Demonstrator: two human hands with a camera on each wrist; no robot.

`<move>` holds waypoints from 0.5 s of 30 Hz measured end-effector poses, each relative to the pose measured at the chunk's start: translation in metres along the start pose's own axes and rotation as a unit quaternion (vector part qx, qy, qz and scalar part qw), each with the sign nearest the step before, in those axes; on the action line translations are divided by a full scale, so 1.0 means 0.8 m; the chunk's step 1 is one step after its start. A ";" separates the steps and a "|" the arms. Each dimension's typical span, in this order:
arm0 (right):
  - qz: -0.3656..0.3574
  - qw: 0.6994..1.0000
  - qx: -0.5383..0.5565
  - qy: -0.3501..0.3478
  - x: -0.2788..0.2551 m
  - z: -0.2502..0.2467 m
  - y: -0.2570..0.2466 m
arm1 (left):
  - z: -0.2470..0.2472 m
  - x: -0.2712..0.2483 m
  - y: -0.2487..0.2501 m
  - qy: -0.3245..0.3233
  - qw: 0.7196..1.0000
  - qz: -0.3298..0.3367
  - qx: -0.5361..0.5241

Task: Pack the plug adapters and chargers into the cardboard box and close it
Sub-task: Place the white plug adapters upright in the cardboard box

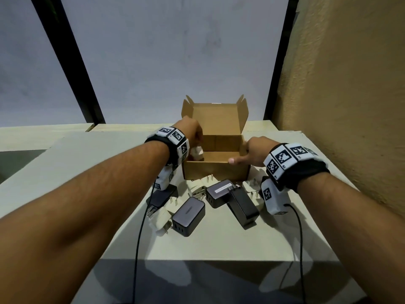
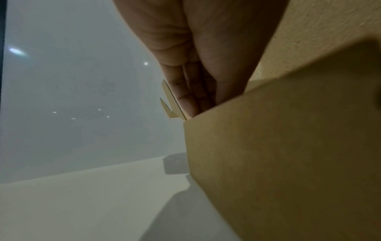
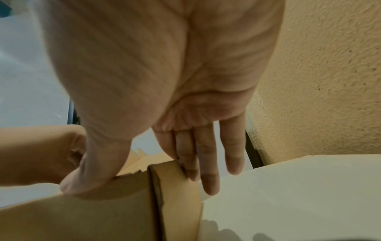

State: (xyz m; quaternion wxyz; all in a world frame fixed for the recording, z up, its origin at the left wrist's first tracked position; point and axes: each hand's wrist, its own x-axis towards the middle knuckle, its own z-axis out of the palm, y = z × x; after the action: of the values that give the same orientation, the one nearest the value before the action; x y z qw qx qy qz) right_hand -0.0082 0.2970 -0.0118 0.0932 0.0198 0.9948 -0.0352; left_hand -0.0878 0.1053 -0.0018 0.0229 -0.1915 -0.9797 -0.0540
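An open cardboard box [image 1: 217,170] stands mid-table, its lid upright at the back. My left hand [image 1: 192,132] reaches down into its left side and pinches a white plug adapter [image 1: 196,152]. In the left wrist view the left hand's fingers [image 2: 191,106] dip behind the box wall [image 2: 288,163], which hides the adapter. My right hand [image 1: 247,152] steadies the front right corner, with the thumb on the front rim and straight fingers [image 3: 206,171] along the side wall [image 3: 179,203]. In front of the box lie a grey charger [image 1: 189,213], a dark charger [image 1: 219,193], a black charger [image 1: 242,208] and several white adapters [image 1: 161,220].
Another black charger [image 1: 161,196] lies under my left wrist. The pale table [image 1: 219,244] ends close in front. A rough tan wall [image 1: 350,84] rises at the right, with frosted panes and dark frames behind the box. Wrist-camera cables hang over the table's front edge.
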 end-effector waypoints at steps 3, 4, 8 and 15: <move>0.001 1.000 -0.007 0.004 0.003 0.001 0.000 | 0.003 0.004 0.003 -0.025 0.999 -0.002 0.023; 0.001 1.000 -0.008 0.006 0.005 0.002 0.001 | 0.006 0.006 0.003 -0.034 0.999 -0.002 0.030; 0.000 1.000 -0.014 0.012 0.006 0.002 0.001 | 0.014 0.001 0.003 -0.043 0.995 0.015 0.090; -0.002 1.000 -0.014 0.019 0.008 0.003 0.003 | 0.001 0.018 0.017 -0.107 0.972 0.038 0.204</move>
State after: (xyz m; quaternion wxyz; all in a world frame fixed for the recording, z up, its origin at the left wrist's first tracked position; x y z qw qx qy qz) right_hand -0.0136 0.2997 -0.0153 0.0742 0.0173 0.9969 -0.0212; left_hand -0.0957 0.1231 -0.0004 -0.0415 -0.2250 -0.9588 0.1686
